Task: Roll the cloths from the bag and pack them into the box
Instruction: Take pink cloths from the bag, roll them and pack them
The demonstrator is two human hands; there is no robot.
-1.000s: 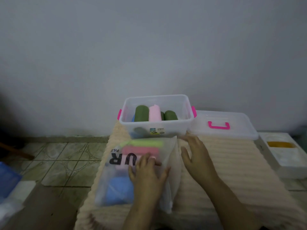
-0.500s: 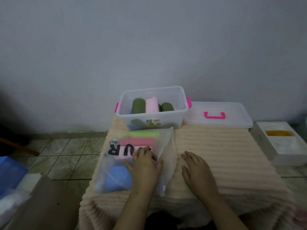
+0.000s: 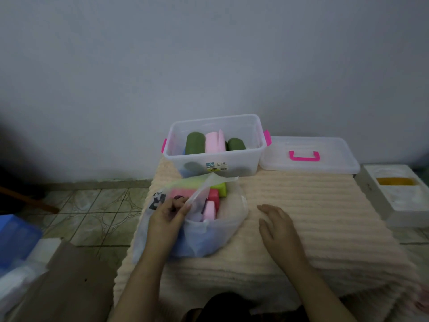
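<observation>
Between the two hands and just ahead of them lies the translucent bag (image 3: 209,228), slumped on the ribbed cream cover of the desk (image 3: 313,205). The left hand (image 3: 167,217) pinches the bag's upper flap between thumb and fingertips and holds it lifted, so the mouth gapes toward the right hand. Inside the opening sit folded cloths: a yellow-green cloth (image 3: 221,188) farthest from the hands, a bright pink cloth (image 3: 212,196) beside it, and a pale pink cloth (image 3: 210,209) nearest the left fingers. A blue mass shows through the bag's wall under the left wrist, too blurred to tell its shape. Black letters are printed on the bag beyond the left knuckles.

The right hand (image 3: 278,226) rests flat on the desk cover, fingers straight and slightly spread, holding nothing, just beside the bag but apart from it.

Past the bag, ahead of the left hand, stands the clear box (image 3: 214,159) with pink side clips, its front wall touching or nearly touching the bag's far edge. In it lie rolled cloths side by side: a dark green roll (image 3: 195,142), a pink roll (image 3: 214,142) and a second green roll (image 3: 235,144).

Ahead of the right hand, right beside the box, lies the lid (image 3: 308,161) with a pink handle. Farther to the right of that hand sits a white foam tray (image 3: 399,198) holding something yellow. Tiled floor (image 3: 92,212) shows to the left of the left hand.
</observation>
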